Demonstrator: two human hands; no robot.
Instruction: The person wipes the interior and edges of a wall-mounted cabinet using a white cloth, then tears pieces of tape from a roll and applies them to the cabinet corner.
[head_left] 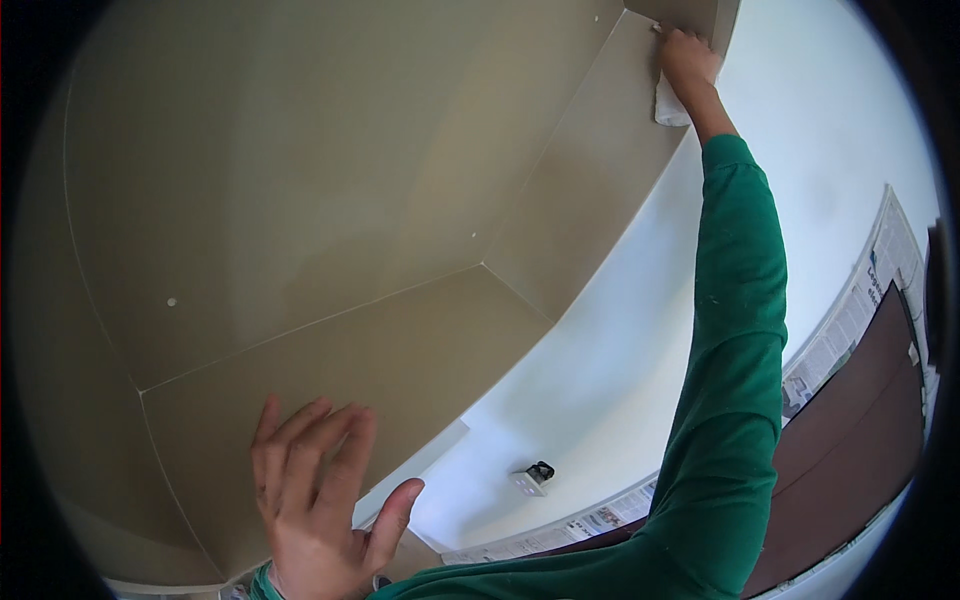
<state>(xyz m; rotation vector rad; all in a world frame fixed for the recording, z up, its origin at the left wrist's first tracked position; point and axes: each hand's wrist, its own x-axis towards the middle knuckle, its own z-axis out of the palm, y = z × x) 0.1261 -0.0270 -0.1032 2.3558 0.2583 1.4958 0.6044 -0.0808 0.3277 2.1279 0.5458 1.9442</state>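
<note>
My right hand (690, 62) reaches to the far right corner of a brown-grey panelled recess (330, 170). Its fingers are closed around a white cloth (671, 104), which hangs below the palm and is pressed against the narrow side panel (590, 160). My left hand (320, 490) is raised near the lower edge of the view, in front of the near panel (400, 330). Its fingers are stretched out with the thumb apart, and it holds nothing.
A white wall (600, 340) borders the recess on the right. A small white fixture with a black part (534, 478) is mounted on it. Newspaper sheets (850, 335) edge a dark brown panel (850, 440) at lower right. Small white dots (172, 302) mark the large panel.
</note>
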